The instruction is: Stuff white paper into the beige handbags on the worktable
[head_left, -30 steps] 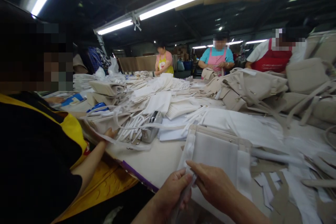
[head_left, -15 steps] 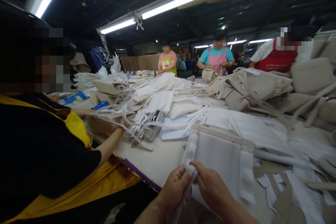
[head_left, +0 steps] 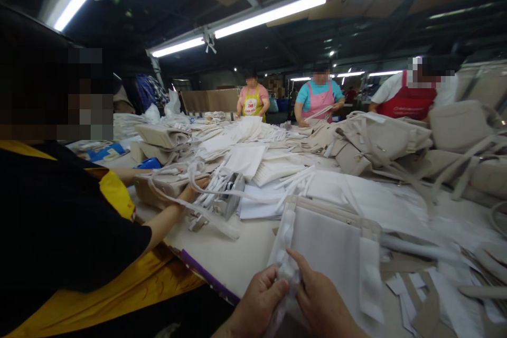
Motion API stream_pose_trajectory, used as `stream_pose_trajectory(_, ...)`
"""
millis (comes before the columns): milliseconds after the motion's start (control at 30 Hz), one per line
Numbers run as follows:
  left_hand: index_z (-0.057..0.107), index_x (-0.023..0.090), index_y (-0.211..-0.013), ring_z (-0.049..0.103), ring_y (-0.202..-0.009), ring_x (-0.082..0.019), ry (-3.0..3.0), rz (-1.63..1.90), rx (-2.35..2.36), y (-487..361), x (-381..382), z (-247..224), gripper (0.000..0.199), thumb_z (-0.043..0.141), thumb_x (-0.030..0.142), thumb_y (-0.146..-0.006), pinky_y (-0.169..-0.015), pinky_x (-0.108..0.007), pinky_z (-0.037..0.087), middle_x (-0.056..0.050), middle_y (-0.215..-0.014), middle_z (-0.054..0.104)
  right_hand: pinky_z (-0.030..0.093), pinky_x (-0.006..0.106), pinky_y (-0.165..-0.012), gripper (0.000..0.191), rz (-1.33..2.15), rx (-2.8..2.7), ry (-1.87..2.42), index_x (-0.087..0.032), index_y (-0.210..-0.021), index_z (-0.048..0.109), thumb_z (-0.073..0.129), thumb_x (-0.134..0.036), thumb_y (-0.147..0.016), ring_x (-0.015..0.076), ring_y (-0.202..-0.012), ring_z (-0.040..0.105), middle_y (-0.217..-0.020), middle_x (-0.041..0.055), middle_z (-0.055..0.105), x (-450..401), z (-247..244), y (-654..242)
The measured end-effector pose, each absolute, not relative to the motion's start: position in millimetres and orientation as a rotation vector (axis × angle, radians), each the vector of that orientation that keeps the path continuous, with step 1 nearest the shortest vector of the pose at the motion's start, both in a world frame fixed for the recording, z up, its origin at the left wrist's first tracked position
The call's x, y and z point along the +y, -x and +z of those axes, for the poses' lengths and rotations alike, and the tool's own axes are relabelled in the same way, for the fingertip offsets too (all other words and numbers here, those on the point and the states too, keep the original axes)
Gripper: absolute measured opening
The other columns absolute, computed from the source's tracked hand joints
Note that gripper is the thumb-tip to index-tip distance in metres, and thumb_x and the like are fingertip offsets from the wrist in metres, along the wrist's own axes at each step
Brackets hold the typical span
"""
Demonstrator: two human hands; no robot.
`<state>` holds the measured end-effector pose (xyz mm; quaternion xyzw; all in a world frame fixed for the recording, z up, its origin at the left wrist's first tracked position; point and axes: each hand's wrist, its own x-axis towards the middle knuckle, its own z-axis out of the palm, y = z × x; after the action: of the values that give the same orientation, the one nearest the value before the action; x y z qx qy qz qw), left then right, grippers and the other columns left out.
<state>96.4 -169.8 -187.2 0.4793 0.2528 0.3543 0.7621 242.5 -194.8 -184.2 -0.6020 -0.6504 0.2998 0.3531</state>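
Note:
A beige bag (head_left: 370,222) lies in front of me at the table edge, its front covered by a white sheet (head_left: 327,243). A soft white wrapping strip (head_left: 288,232) runs down the bag's left side, and another covers part of its right side. My left hand (head_left: 259,296) is closed around the lower end of the left strip, thumb on top. From the other side my right hand (head_left: 317,296) pinches the same strip, its index finger stretched along it. The strip is bunched between both hands, and part of it is hidden by the fingers.
A grey tape dispenser (head_left: 229,198) stands beyond the bag. At left, a co-worker's arm (head_left: 166,224) reaches to another bag. Beige bags (head_left: 390,140) are heaped at right, near offcuts (head_left: 428,301). White sheets (head_left: 245,161) cover the middle. Three people stand across the table.
The strip between my hands is more crumpled, and both hands sit slightly lower in view. The left co-worker's hand has shifted right. The person in pink apron has lowered a hand.

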Motion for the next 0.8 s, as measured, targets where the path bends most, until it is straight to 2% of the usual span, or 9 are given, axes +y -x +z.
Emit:
stream_pose_trajectory(67, 0.058, 0.009, -0.087, 0.052, -0.067, -0.009, -1.067, 0.714, 0.572, -92.4, -168.0, -180.4, 0.03, 0.065, 0.036, -0.077, -0.063, -0.02, 0.039, -0.003, -0.077, 0.06, 0.046, 0.038, -0.075, 0.053, 0.564, -1.969, 1.525, -0.018, -0.119, 0.055, 0.038, -0.017, -0.068, 0.0272, -0.085, 0.064, -0.093, 0.0116, 0.068, -194.3, -180.0, -254.9)
stream_pose_trajectory(133, 0.058, 0.009, -0.087, 0.05, -0.067, -0.01, -1.108, 0.72, 0.591, -91.7, -166.7, -174.8, 0.031, 0.066, 0.037, -0.076, -0.063, -0.021, 0.038, -0.003, -0.076, 0.059, 0.045, 0.037, -0.077, 0.05, 0.561, -1.981, 1.494, -0.018, -0.115, 0.057, 0.037, -0.016, -0.069, 0.0264, -0.087, 0.064, -0.095, 0.0111, 0.068, -193.2, -175.8, -258.2)
stream_pose_trajectory(233, 0.056, 0.01, -0.086, 0.049, -0.063, -0.01, -1.201, 0.795, 0.572, -96.7, -166.7, -172.7, 0.036, 0.064, 0.044, -0.075, -0.06, -0.022, 0.037, -0.002, -0.072, 0.058, 0.045, 0.025, -0.057, 0.038, 0.878, -1.558, 1.487, -0.017, -0.103, 0.058, 0.037, -0.021, -0.071, 0.0174, -0.061, 0.06, -0.066, 0.0027, 0.063, -191.7, -174.2, -245.6)
stream_pose_trajectory(300, 0.055, 0.011, -0.091, 0.052, -0.062, -0.012, -1.243, 0.811, 0.524, -101.6, -168.2, -174.7, 0.039, 0.062, 0.047, -0.076, -0.06, -0.024, 0.04, -0.002, -0.07, 0.059, 0.032, 0.02, -0.038, 0.034, 1.18, -1.193, 1.468, -0.015, -0.095, 0.057, 0.033, -0.027, -0.074, 0.0118, -0.039, 0.043, -0.047, -0.0049, 0.045, -191.3, -177.2, -232.8)
stream_pose_trajectory(367, 0.053, 0.013, -0.096, 0.054, -0.059, -0.014, -1.202, 0.814, 0.477, -105.3, -170.6, -176.6, 0.039, 0.06, 0.047, -0.077, -0.059, -0.026, 0.042, -0.002, -0.066, 0.059, 0.021, 0.019, -0.032, 0.038, 1.35, -1.0, 1.457, -0.013, -0.092, 0.056, 0.028, -0.032, -0.077, 0.0095, -0.032, 0.03, -0.041, -0.0083, 0.033, -190.8, -180.7, -225.0)
stream_pose_trajectory(467, 0.053, 0.015, -0.089, 0.049, -0.049, -0.011, -1.107, 0.807, 0.484, -105.4, -172.3, -174.7, 0.031, 0.059, 0.044, -0.078, -0.053, -0.024, 0.041, 0.001, -0.059, 0.056, 0.027, 0.02, -0.034, 0.045, 1.245, -1.225, 1.52, -0.011, -0.108, 0.054, 0.027, -0.032, -0.079, 0.0124, -0.034, 0.039, -0.043, -0.0058, 0.041, -189.0, -180.5, -231.0)
stream_pose_trajectory(567, 0.056, 0.013, -0.082, 0.043, -0.052, -0.007, -1.132, 0.77, 0.567, -100.7, -169.5, -169.4, 0.029, 0.065, 0.04, -0.075, -0.054, -0.02, 0.036, 0.002, -0.062, 0.053, 0.043, 0.027, -0.054, 0.054, 0.78, -1.721, 1.582, -0.017, -0.124, 0.047, 0.036, -0.021, -0.072, 0.0189, -0.058, 0.059, -0.064, 0.0027, 0.062, -186.6, -172.6, -250.4)
stream_pose_trajectory(667, 0.058, 0.012, -0.083, 0.04, -0.054, -0.006, -1.166, 0.75, 0.62, -97.6, -165.9, -167.8, 0.034, 0.068, 0.042, -0.071, -0.052, -0.017, 0.032, 0.003, -0.063, 0.05, 0.043, 0.032, -0.071, 0.049, 0.542, -1.926, 1.491, -0.021, -0.113, 0.056, 0.039, -0.015, -0.068, 0.0221, -0.078, 0.063, -0.088, 0.0073, 0.068, -185.4, -165.2, -258.5)
stream_pose_trajectory(800, 0.056, 0.013, -0.091, 0.04, -0.045, -0.006, -1.135, 0.783, 0.547, -100.3, -166.1, -171.2, 0.046, 0.066, 0.052, -0.069, -0.044, -0.017, 0.029, 0.003, -0.058, 0.052, 0.039, 0.023, -0.049, 0.032, 1.0, -1.465, 1.453, -0.017, -0.098, 0.056, 0.032, -0.023, -0.078, 0.0147, -0.05, 0.053, -0.058, -0.0009, 0.056, -186.0, -165.2, -240.1)
